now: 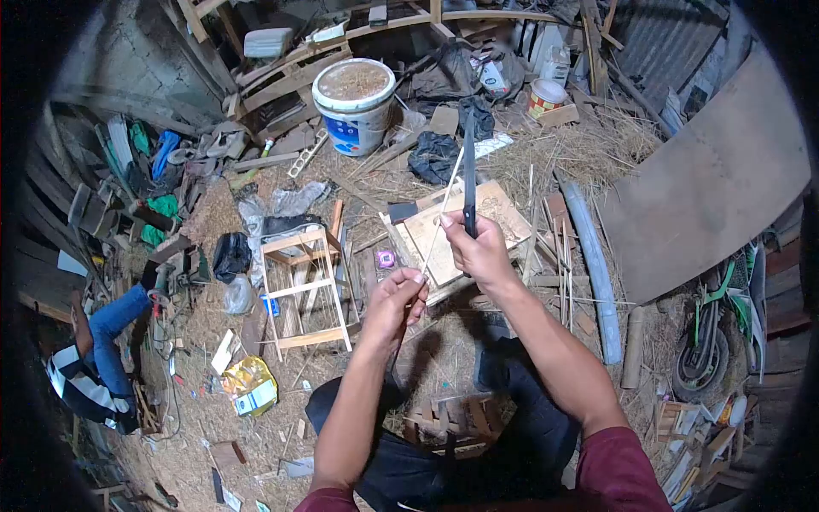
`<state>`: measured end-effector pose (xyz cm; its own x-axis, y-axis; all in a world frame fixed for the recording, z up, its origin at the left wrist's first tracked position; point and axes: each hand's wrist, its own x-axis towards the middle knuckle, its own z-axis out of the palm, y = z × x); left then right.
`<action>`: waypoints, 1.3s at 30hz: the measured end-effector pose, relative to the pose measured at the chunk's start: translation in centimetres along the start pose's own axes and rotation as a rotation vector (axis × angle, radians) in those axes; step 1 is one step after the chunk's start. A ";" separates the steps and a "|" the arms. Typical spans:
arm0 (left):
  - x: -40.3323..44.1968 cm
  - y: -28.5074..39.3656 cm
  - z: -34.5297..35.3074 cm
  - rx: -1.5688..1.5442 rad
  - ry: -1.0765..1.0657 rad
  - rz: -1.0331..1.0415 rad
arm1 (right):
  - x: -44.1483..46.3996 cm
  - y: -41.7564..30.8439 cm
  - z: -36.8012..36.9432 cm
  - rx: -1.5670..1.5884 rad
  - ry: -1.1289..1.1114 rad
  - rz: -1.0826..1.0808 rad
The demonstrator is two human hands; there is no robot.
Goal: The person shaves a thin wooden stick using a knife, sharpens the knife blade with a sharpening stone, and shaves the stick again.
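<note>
My left hand (395,305) is closed, pinching the lower end of a thin wooden stick (445,198) that slants up and to the right. In my right hand (483,253) is a knife (469,166), its black handle in my fist and its long blade pointing up and away. The blade stands close beside the stick's upper part; whether they touch I cannot tell. Below both hands lies a light wooden board (510,213) on the ground, with shavings on it. A pink tape measure-like object (386,258) rests left of the board.
A small wooden frame (305,286) stands to the left. Beyond it is a white bucket (354,107) filled with shavings. A grey pole (590,264) and a large sheet (708,179) lie to the right. Another person's jeans-clad leg (118,322) shows at far left.
</note>
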<state>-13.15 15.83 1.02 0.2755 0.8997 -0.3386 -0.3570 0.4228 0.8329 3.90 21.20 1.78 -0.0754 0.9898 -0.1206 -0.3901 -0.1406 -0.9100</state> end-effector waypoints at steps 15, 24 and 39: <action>-1.0 -0.2 -0.2 -0.060 -0.026 -0.008 | -2.1 0.1 0.8 0.008 -0.005 0.048; -0.1 -1.2 -1.2 -0.150 0.008 0.003 | -1.6 -0.6 -0.4 0.014 0.105 0.082; 0.5 0.5 -2.8 -0.352 -0.004 0.066 | -3.0 0.8 0.6 -0.317 0.179 -0.046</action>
<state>-15.65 16.79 0.06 0.2445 0.9262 -0.2871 -0.6596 0.3759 0.6508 3.30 18.06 1.66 0.1084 0.9870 -0.1190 -0.0833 -0.1102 -0.9904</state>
